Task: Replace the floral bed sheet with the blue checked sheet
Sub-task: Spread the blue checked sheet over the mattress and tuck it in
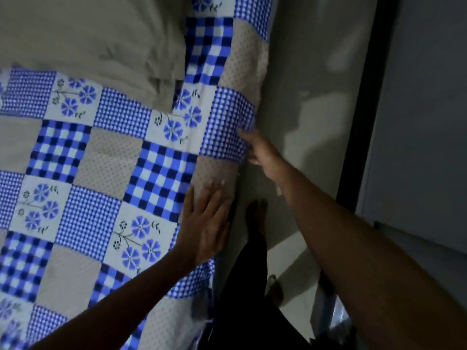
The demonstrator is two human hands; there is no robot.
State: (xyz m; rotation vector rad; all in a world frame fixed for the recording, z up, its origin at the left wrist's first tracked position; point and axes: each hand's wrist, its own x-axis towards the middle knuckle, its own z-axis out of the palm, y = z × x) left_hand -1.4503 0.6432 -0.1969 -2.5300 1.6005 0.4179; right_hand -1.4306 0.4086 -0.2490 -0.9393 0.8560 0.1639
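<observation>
The blue checked sheet [106,173], a patchwork of blue gingham, beige dotted and blue flower squares, lies spread over the bed and hangs over its right edge. My left hand [204,223] lies flat with spread fingers on a beige square close to that edge. My right hand [257,147] reaches further along the side of the bed, its fingers against the draped sheet at the edge. The picture is too blurred to show whether those fingers pinch the cloth. No floral sheet is visible.
A beige pillow [96,39] lies on the sheet at the top left. My legs and a bare foot [257,218] stand on the pale floor [303,97] beside the bed. A dark vertical frame [364,122] and a grey panel run along the right.
</observation>
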